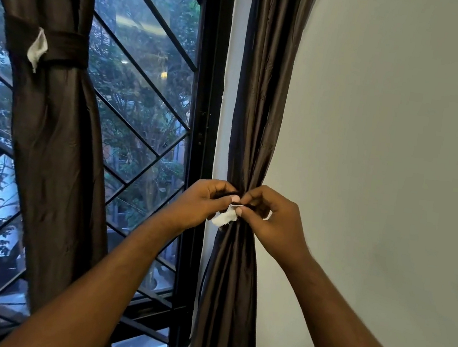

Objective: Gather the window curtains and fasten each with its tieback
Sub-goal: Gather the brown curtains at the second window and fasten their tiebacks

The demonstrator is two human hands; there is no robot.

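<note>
Against the pale, smooth wall [387, 136] beside the window, the right curtain [254, 118] is hanging in long glossy brown folds and narrowing to a tight waist where both hands are meeting. The left hand [203, 202] is curling its fingers around the gathered cloth from the window side and pinching the right tieback [230, 213] between thumb and fingertips. The right hand [268, 216] is gripping the same band from the wall side, thumb and forefinger nipping it just beside the left thumb. Most of that dark band is lying hidden under the fingers, but its white frayed tab [223, 219] is poking out below the left thumb, soft and crumpled. Below the grip the satin is flaring out again into loose pleats. Well apart, across the pane, the left curtain [49, 135] is hanging cinched, with the left tieback [66, 48], a flat band of the same brown cloth, wrapping around it and a white ragged tag [37, 49] sticking out at its front. Between the two curtains a black metal grille [144, 54] of slanted bars is crossing the glass, and a black window frame [205, 112] is running upright just beside the right curtain.
</note>
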